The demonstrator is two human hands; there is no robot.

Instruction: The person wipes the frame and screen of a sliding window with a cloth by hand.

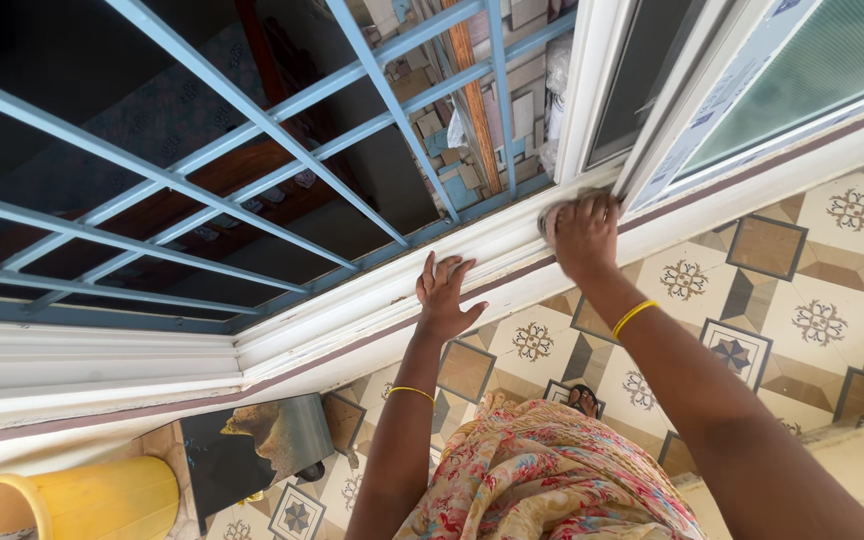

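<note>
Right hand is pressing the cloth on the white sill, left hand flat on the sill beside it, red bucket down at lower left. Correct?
Not quite: the bucket is yellow, as the head view shows. The right hand does press the cloth on the white sill, left hand flat beside it.

cloth: small, greyish, bunched; lying mostly hidden under the right hand, pressing on the sill, upper middle of the frame.
sill: white, long, grimy in spots; running diagonally from lower left to upper right, left hand resting flat on it.
</note>
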